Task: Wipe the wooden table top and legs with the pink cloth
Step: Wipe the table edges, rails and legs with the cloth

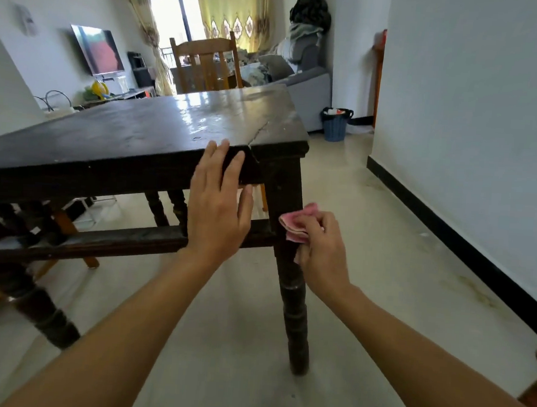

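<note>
A small plate point(26, 20) on the far left wall is too blurred to read, and the television point(97, 49) beside it shows only red and dark shapes.

The pink cloth point(294, 225) is bunched in the right hand point(321, 247), whose fingers are curled round it. The hand presses it against the right side of the desk's near right leg point(292, 299), about where the lower rail point(126, 238) meets the leg. Folds of the cloth stick out above and to the left of the knuckles. The left hand point(220, 206) is just beside it, to the left and a little higher. It lies flat with straight fingers against the front edge of the desk point(123, 138) near the same corner, fingertips reaching the top edge. The two hands are near each other but not touching, with the leg between them.

The desk top is dark, worn wood, glossy where the window light falls, and a crack point(259, 133) runs from the top down over the front edge beside the left hand. The legs are turned and dark.

A wooden chair point(203, 64) stands at the far side of the desk. Behind it are a grey sofa point(305, 89) piled with clothes and yellow patterned curtains point(232, 9). A blue basket point(335, 125) sits on the pale floor point(384, 242) near the sofa. The white wall point(470, 121) on the right has a black skirting board point(448, 220).
</note>
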The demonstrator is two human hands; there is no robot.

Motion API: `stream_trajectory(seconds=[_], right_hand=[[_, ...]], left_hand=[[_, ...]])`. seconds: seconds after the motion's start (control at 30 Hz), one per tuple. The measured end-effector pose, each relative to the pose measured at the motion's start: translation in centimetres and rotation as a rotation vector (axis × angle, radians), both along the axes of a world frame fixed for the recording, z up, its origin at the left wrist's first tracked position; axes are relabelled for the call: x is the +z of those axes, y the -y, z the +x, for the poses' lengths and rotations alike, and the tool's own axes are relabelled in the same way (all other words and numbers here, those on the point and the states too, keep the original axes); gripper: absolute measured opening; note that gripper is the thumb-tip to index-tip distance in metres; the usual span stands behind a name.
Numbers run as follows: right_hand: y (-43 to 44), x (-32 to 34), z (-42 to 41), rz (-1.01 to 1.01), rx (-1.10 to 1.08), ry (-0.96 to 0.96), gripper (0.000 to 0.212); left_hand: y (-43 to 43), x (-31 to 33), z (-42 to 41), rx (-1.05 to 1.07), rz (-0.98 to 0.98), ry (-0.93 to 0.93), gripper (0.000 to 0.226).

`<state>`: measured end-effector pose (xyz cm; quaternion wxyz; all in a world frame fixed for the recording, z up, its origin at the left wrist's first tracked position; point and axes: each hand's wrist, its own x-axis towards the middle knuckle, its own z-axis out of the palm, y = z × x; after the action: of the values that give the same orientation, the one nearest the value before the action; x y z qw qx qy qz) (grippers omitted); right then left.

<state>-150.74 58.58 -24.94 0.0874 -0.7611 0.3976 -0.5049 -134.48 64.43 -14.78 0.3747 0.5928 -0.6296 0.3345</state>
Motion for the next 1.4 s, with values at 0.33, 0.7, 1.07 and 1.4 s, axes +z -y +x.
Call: stream_trajectory(seconds=[0.33,0.7,1.07,1.4], right_hand=[[2.3,-7.2,-1.1,0.402,-0.173,0.161,0.027],[-6.6,-16.2,3.9,-0.084,-0.065,-0.226,0.043],[-2.4,-14.4,-3.2,0.021,-0.320,-0.567,0.040],[1.0,-9.3,1.1,0.768,-0.187,0.486,0.025]], left_hand=[[2.0,-9.4,0.6,0.081,0.469,0.051,0.052],[3.4,-9.5,1.8,0.022,0.385,0.148,0.041],[3.0,-9.3,1.4,0.050,0.431,0.149,0.043],[3.1,-10.0,0.7,0.119,0.394,0.120,0.048]])
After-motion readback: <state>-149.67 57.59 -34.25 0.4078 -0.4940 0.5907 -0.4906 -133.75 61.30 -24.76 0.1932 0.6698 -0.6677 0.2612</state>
